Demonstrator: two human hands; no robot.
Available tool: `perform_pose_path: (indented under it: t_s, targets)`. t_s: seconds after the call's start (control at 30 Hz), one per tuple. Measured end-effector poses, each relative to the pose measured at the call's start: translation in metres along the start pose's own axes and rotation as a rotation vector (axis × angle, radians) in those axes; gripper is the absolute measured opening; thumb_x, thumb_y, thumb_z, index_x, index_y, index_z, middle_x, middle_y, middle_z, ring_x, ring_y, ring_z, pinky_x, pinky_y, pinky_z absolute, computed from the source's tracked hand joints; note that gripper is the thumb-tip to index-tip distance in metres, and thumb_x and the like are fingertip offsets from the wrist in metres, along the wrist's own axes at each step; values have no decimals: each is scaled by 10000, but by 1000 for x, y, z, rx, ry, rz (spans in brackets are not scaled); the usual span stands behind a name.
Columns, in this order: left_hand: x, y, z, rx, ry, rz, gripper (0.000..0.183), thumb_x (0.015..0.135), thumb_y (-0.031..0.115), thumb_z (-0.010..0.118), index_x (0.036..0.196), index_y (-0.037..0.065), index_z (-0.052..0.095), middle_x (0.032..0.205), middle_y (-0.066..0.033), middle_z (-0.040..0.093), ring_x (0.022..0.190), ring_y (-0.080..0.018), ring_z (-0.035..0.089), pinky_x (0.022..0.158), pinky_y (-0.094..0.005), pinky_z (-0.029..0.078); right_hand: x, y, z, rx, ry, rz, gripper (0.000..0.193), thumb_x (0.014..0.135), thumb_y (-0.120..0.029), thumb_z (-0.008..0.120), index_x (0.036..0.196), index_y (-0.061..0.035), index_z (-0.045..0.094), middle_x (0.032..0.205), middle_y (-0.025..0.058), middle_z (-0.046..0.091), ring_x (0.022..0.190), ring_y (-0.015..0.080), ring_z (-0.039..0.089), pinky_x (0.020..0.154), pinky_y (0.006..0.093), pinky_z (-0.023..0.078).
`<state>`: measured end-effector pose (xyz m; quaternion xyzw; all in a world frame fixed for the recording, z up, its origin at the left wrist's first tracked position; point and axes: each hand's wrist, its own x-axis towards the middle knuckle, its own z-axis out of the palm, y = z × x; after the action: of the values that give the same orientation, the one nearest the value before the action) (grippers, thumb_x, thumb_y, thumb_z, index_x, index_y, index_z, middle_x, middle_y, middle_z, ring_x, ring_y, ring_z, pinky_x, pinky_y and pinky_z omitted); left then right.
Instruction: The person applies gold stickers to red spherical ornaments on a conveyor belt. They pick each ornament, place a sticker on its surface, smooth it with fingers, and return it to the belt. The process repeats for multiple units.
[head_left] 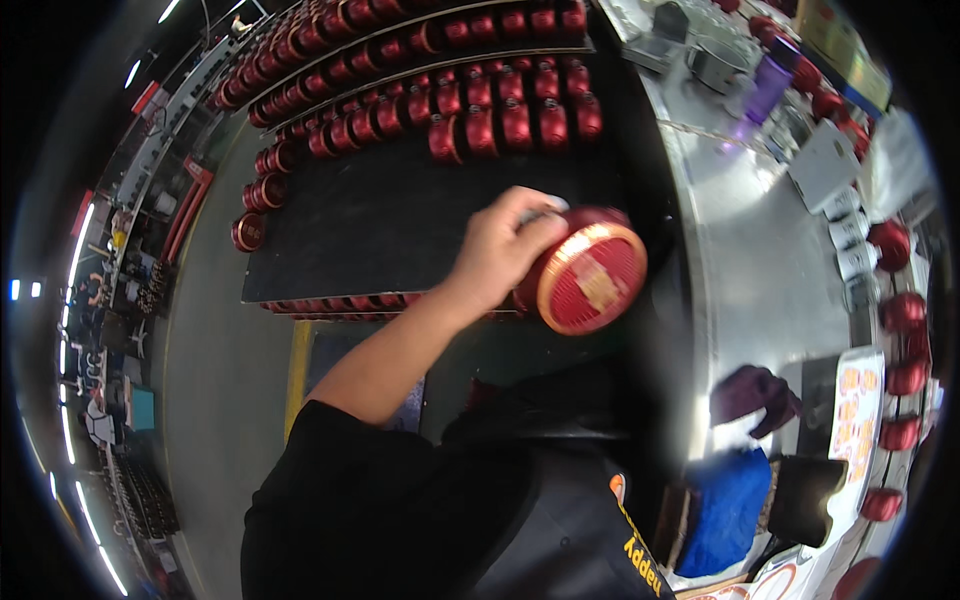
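Note:
My left hand reaches out in front of me, its fingers closed on the top of a round, dark red metal-looking vessel. The vessel is tilted, so a flat, ribbed red face with a gold rim and a pale gold label turns toward me. Just beyond lies a black board on a rack, with rows of similar red vessels standing at its far side. My right hand does not show. A dark purple cloth or glove lies on the metal workbench to the right.
A blue cloth hangs near the bench's front. A grey metal pot and a purple bottle stand at its far end. More red vessels line the far right. Grey floor runs along the left.

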<state>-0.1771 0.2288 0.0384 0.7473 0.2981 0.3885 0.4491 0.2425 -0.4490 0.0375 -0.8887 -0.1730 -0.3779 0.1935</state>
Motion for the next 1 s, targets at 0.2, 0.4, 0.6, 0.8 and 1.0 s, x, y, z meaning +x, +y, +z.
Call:
perform_pose_path:
  t_s: [0.2, 0.4, 0.6, 0.8, 1.0]
  targets:
    - [60, -170, -176, 692, 428, -15, 298, 965, 305, 732, 1091, 41, 675, 992, -206, 729, 925, -371, 721, 824, -461, 559, -50, -149, 14, 41, -171, 44, 276, 909, -283, 740, 936, -13, 788, 806, 111, 728, 711, 249, 664, 646, 393, 532]
    - [153, -308, -269, 854, 517, -133, 302, 977, 317, 703, 1082, 41, 639, 1037, -226, 713, 1016, -450, 683, 879, -539, 539, -53, -189, -3, -49, -233, 112, 258, 937, -267, 725, 984, -18, 775, 834, 81, 713, 734, 208, 646, 664, 356, 517]
    - [217, -373, -272, 911, 520, -271, 331, 986, 319, 686, 1159, 40, 642, 1132, -259, 713, 1056, -449, 704, 923, -522, 567, -47, -190, -41, -134, -235, 164, 243, 965, -250, 711, 1032, -22, 761, 862, 51, 697, 756, 168, 629, 681, 320, 502]
    - [235, -385, -275, 953, 428, -256, 374, 957, 381, 711, 1140, 57, 669, 1133, -252, 721, 1055, -458, 706, 937, -536, 564, -31, -167, -97, -198, -182, 185, 230, 993, -234, 696, 1079, -27, 748, 889, 21, 682, 778, 127, 611, 699, 283, 487]
    - [237, -381, -286, 1053, 371, -250, 574, 939, 560, 592, 1271, 109, 718, 1253, -230, 705, 1153, -450, 665, 1009, -552, 519, 8, -172, -214, -149, -20, 274, 221, 1021, -217, 681, 1127, -31, 735, 917, -9, 667, 800, 86, 593, 716, 247, 471]
